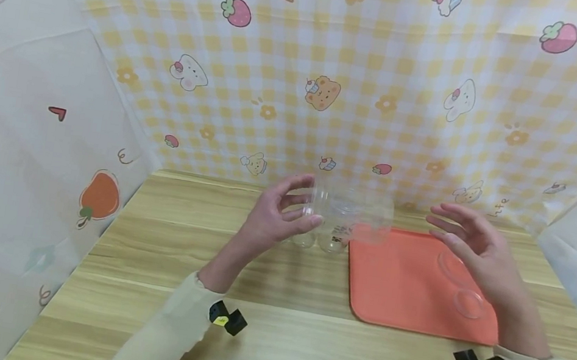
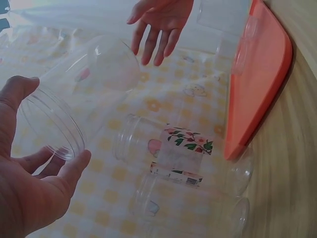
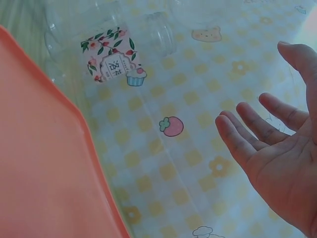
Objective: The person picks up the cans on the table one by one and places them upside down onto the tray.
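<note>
My left hand (image 1: pixel 281 211) holds a clear plastic jar (image 1: pixel 366 215) by its ringed end, thumb on one side and fingers on the other. The jar lies sideways in the air, its smooth end pointing right. Below it stand clear jars (image 2: pixel 228 173), partly hidden in the head view; one bears a floral label (image 3: pixel 111 54). Apart from the held jar, my right hand (image 1: pixel 481 244) hovers over the orange tray (image 1: pixel 394 293), its fingers loosely spread and holding nothing. Two clear round lids (image 1: pixel 468 304) lie on the tray, one partly behind the right hand.
The wood-grain table (image 1: pixel 276 344) extends in front of the tray and to its left. A yellow checked cloth (image 1: pixel 280 80) with cartoon prints hangs behind the table. White printed cloth (image 1: pixel 19 167) covers the left side.
</note>
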Available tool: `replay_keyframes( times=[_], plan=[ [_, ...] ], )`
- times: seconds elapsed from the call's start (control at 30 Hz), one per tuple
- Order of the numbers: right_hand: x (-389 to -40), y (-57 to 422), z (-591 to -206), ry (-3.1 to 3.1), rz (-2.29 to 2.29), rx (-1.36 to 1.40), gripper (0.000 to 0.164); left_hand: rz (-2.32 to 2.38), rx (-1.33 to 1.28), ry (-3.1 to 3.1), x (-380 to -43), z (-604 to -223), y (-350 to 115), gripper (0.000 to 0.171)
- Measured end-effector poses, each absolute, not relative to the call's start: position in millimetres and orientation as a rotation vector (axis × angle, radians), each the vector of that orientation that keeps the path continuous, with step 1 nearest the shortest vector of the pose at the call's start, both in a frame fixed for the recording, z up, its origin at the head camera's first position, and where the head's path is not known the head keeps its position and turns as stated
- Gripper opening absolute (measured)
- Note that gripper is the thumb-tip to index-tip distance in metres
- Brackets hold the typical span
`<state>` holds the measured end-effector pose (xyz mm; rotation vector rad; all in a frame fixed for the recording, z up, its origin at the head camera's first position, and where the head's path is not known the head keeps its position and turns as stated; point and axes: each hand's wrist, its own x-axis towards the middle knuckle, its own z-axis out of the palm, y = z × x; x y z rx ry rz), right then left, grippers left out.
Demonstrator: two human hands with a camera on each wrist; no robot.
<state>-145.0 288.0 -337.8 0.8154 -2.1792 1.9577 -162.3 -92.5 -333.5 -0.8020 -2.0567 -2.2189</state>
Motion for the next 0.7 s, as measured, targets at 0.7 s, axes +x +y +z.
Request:
replay_keyframes(
  times=[0.7],
  plan=[
    [-148.8, 276.3, -342.8, -2.070, 2.011, 0.988, 0.053, -2.269, -0.826, -2.034, -162.6, -340.4, -80.2, 0.070]
  ],
)
